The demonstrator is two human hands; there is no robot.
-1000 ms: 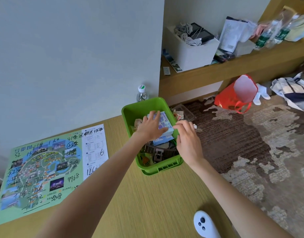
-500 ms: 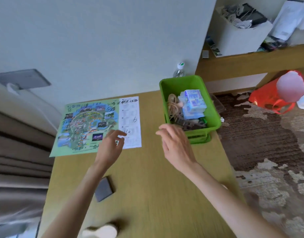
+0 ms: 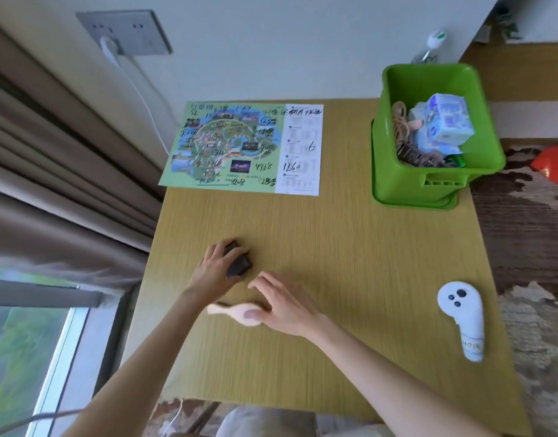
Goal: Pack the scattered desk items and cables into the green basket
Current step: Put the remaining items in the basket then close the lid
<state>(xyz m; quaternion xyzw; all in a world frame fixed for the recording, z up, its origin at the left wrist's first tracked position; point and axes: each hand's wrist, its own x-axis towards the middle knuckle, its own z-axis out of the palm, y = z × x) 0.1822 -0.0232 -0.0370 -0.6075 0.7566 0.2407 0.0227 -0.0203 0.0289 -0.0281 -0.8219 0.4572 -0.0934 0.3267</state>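
My worktop (image 3: 350,263) carries a map (image 3: 240,146) at its far edge and the part-filled basket (image 3: 397,184) at its far right corner. A controller (image 3: 460,310) lies near right. My left hand (image 3: 213,272) curls round a dark block (image 3: 238,264). My right hand (image 3: 284,304), fingers loosely straight, rests on a brush (image 3: 227,309) just beside it.

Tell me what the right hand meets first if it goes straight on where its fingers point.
Probably the small dark object gripped by the left hand; the right hand points its fingers straight at it, close by. Depth is unclear.
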